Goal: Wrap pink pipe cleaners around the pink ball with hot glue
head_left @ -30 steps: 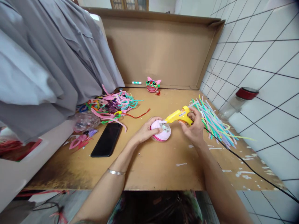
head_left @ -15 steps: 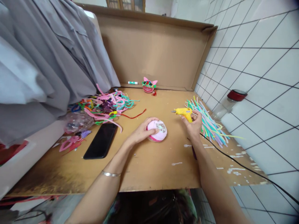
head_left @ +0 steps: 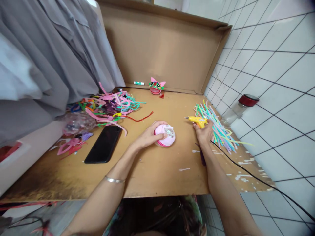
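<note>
My left hand [head_left: 147,136] curls around the left side of a pink dome-shaped craft piece [head_left: 166,136] resting on the brown board; a patch of clear glue shows on its top. My right hand [head_left: 204,133] grips a yellow glue gun [head_left: 197,120] low over the board to the right, nozzle pointing left, well apart from the dome. Its black cord [head_left: 248,173] runs back along my right forearm.
A black phone [head_left: 103,144] lies left of the dome. Tangled coloured pipe cleaners [head_left: 112,106] sit at the back left, a straight pastel bundle [head_left: 216,126] beside the glue gun. A pink mask figure [head_left: 156,87] and a marker [head_left: 139,83] stand by the cardboard back wall. Grey cloth [head_left: 44,55] hangs left; a red-lidded jar [head_left: 243,106] stands right.
My right hand has pulled the glue gun away from the dome's top and carried it right and down toward the board. My left hand stays on the dome.
</note>
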`<state>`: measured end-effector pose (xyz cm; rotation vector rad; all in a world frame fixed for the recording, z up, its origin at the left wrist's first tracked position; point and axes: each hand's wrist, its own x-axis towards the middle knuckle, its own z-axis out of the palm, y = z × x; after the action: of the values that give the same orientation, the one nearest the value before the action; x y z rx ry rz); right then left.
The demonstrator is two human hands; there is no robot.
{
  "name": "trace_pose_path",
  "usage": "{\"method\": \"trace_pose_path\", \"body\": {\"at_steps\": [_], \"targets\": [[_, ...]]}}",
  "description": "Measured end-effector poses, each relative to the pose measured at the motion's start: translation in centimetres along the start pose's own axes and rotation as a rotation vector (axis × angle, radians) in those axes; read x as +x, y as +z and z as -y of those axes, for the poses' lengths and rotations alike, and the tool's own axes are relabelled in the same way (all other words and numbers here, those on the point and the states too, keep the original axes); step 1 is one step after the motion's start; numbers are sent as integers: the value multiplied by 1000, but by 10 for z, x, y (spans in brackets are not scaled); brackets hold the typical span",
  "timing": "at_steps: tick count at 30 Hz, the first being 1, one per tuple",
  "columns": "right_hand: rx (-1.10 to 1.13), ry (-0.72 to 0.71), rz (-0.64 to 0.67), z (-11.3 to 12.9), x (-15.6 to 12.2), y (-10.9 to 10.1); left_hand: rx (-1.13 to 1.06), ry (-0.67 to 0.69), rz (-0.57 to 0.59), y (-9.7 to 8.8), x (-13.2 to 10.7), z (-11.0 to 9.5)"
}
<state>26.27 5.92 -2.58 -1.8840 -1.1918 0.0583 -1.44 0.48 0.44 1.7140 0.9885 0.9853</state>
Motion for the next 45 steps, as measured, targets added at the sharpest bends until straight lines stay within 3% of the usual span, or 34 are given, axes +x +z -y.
{"method": "trace_pose_path", "body": {"at_steps": [7, 10, 17, 22, 31, 40, 45], "targets": [[-219, -217, 92, -9, -3, 6, 1, 15, -10, 1, 0, 0], [-258, -382, 28, 0, -10, 1, 4, 26, -14, 1, 0, 1], [270, -993, -107, 50, -51, -32, 13, 51, -23, 1, -1, 0], [288, -1209, -17, 69, -74, -42, 41, 72, -25, 1, -1, 2], [294, -1222, 49, 71, -71, -42, -18, 48, -28, 2, -3, 1], [379, -1102, 285, 70, -70, -40, -43, 22, -21, -1, -1, 4], [434, -1042, 344, 66, -70, -37, -56, 14, -18, -1, -2, 4]]}}
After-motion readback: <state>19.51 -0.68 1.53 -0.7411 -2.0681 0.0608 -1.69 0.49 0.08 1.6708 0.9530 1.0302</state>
